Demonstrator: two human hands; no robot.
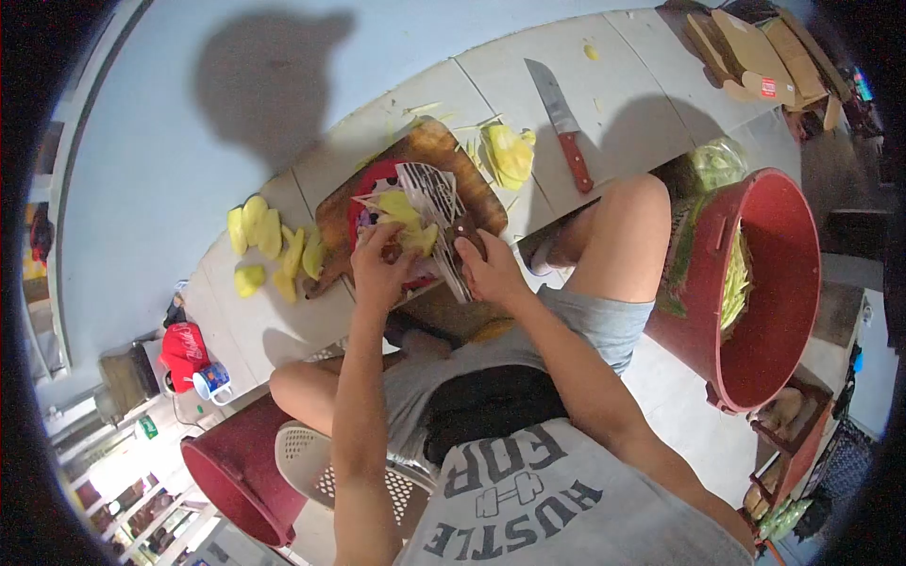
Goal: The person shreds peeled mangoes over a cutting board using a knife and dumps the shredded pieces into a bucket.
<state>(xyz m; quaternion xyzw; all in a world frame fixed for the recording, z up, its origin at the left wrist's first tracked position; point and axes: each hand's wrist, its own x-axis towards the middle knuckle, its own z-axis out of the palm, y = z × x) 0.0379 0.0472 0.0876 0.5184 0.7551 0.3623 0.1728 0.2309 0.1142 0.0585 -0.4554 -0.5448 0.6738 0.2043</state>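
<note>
My right hand (493,271) is closed round the brown riveted handle (469,236) of a knife. Beside that handle runs a long flat strip streaked black and white (429,193); where the blade lies along it is hard to make out. Curled fingers of my left hand (382,269) grip pale yellow-green mango pieces (404,212), right next to the strip. Under both hands is a red patterned item (363,198), partly hidden, on a worn wooden cutting board (477,189). Thin pale shreds lie among the pieces.
Peeled mango pieces (255,226) lie left of the board, and a sliced pile (510,156) lies right of it. A red-handled knife (566,137) rests on the tiled counter (396,108). A red bin (769,311) holding shreds stands at right; another red tub (241,472) stands lower left.
</note>
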